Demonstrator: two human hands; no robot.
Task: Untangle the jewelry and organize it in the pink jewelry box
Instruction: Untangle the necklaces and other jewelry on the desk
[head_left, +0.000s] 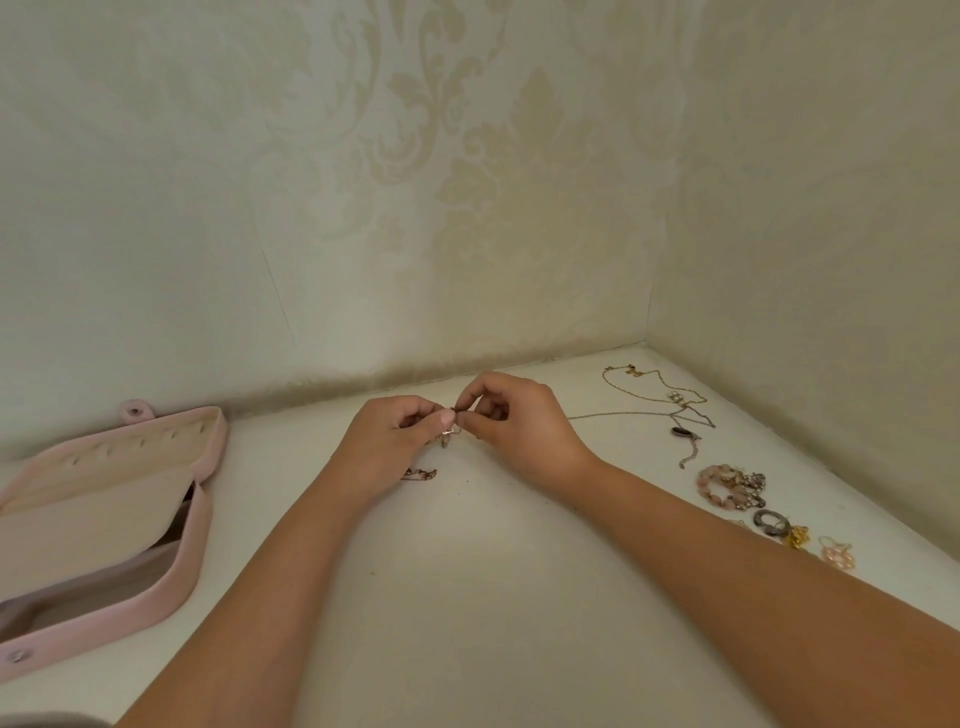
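Observation:
My left hand and my right hand meet near the back of the white table, and both pinch a thin chain with a small charm between thumb and fingertips. Part of that chain trails onto the table under my left hand. The pink jewelry box lies open at the left, its cream lining and slotted lid showing. A thin silver chain runs right from my right hand toward tangled necklaces.
Along the right edge lie a pink bead bracelet, a grey ring-shaped piece, a gold piece and pink earrings. Patterned walls close in the table at the back and right. The white tabletop stretches between my forearms.

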